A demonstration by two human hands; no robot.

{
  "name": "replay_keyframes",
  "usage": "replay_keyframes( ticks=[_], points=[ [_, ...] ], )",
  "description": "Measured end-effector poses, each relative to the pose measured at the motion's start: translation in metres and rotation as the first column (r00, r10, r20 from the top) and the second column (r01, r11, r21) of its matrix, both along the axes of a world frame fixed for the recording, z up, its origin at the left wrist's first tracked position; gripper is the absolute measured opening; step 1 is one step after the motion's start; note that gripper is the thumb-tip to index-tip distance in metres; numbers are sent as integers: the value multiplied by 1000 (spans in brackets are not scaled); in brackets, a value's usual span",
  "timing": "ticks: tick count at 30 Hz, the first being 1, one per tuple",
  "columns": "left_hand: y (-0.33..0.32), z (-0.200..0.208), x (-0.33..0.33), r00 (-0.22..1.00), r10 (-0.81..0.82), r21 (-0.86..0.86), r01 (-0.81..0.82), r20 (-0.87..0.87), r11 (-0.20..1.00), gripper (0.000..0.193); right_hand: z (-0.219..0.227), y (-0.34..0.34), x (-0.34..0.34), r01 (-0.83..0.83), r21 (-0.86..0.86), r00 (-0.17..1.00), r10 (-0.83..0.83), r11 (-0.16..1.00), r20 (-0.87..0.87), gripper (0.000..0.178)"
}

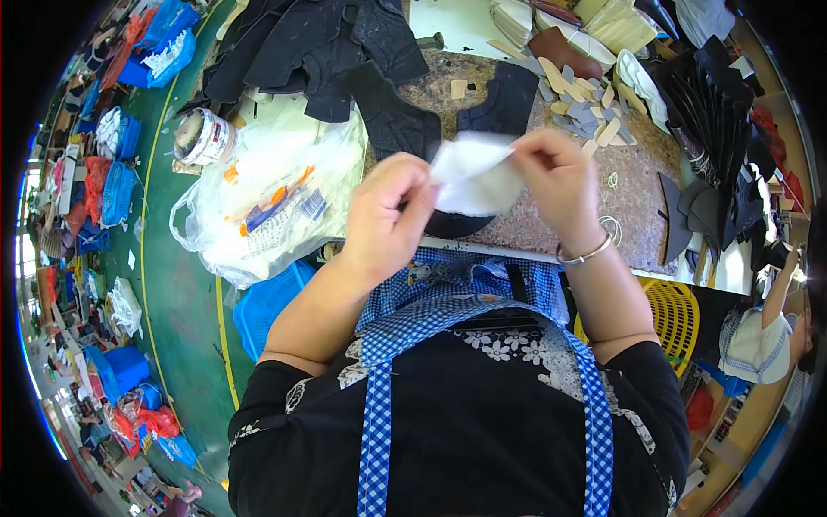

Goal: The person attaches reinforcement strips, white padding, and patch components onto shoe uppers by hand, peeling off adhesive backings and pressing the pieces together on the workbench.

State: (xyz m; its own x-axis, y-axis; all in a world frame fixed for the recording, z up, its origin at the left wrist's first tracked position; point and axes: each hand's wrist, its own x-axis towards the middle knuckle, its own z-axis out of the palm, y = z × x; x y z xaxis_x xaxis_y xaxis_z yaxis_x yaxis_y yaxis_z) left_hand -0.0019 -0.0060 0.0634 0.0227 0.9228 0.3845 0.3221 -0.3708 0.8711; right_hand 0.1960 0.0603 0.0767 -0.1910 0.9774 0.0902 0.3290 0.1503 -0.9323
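A thin white piece of sheet material (476, 179) is stretched between my hands above the work table, slightly blurred and folded over along its top. My left hand (388, 211) is closed on its left edge, thumb and fingers pinched together. At its upper right corner, my right hand (562, 185) pinches it between thumb and fingertips. Beneath it, a dark curved piece (461, 226) lies at the table's near edge, partly hidden. Just beyond are black cut-out shoe-upper-like pieces, one at the left (392, 116) and one at the right (504, 93).
A white plastic bag (284, 185) and a glue-stained tub (204, 138) stand left on the table (633, 194). Black pieces (319, 47) pile up behind. Grey and tan slips (586, 103) lie far right, near stacked black pieces (715, 129). A yellow basket (668, 319) sits below right; another person (758, 345) is beyond.
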Motion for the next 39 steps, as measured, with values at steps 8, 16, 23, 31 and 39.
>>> replay_keyframes(
  ticks=[8,16,23,31,39],
  points=[
    [-14,-12,-73,800,206,-154,-144,563,978,20,-16,31,167,382,-188,785,-426,905,-450,14],
    [7,-29,-111,254,822,550,-639,-509,538,49,-25,-1,114,686,177,708,-590,706,-388,14],
    [-9,-6,17,756,-16,-294,274,654,916,30,-8,-34,-15,-399,748,917,219,531,334,26],
    [-9,-39,-10,825,57,-395,207,562,895,24,-35,-29,2,-212,-454,888,-24,865,-459,27],
    [-1,-57,-14,983,177,-438,-184,-55,880,50,-59,-23,0,-34,-202,995,51,979,80,21]
  ],
)
